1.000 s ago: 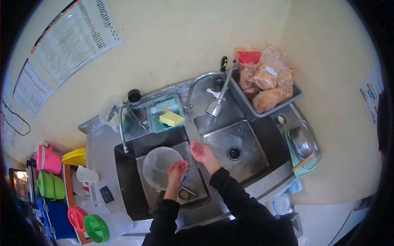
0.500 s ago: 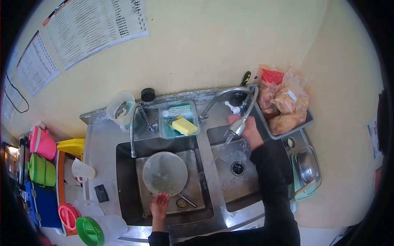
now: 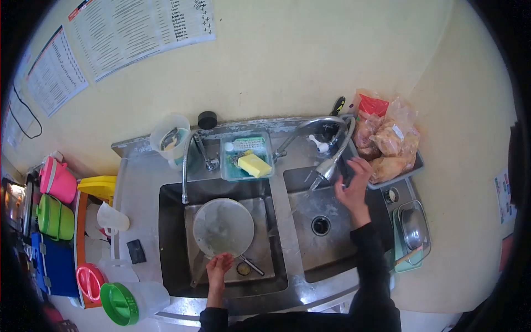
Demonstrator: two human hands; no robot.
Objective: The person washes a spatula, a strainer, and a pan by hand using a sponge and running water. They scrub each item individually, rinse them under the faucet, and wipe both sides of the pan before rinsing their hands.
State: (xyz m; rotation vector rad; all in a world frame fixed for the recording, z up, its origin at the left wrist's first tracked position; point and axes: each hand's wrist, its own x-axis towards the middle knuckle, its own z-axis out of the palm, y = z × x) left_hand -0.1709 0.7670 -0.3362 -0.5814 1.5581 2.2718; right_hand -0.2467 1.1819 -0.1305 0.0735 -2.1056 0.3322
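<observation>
My right hand (image 3: pixel 355 191) is raised over the right basin, empty, with thumb and fingers apart. Just left of it hangs the spray head (image 3: pixel 325 169) of the flexible tap, and water runs from it into the basin. In the left basin (image 3: pixel 168 265) lies a round, pale grey pan (image 3: pixel 223 224) with cloudy contents and a metal handle (image 3: pixel 253 266). My left hand (image 3: pixel 218 271) is at the pan's near rim, fingers stretched out. A yellow sponge (image 3: pixel 255 165) rests in a clear tub (image 3: pixel 247 179) behind the basins.
A grey bin (image 3: pixel 418 164) with bagged raw meat (image 3: pixel 387 138) stands at the back right. Beside the right basin are a metal bowl (image 3: pixel 412 227) and a green tray (image 3: pixel 398 243). A second tap (image 3: pixel 185 166) arches over the left basin. Jugs and a green-lidded container (image 3: pixel 120 304) stand at left.
My right hand has let go of the tap's spray head and moved right, its fingers opening. The left hand has tilted slightly at the pan's rim. The whole view has shifted a little.
</observation>
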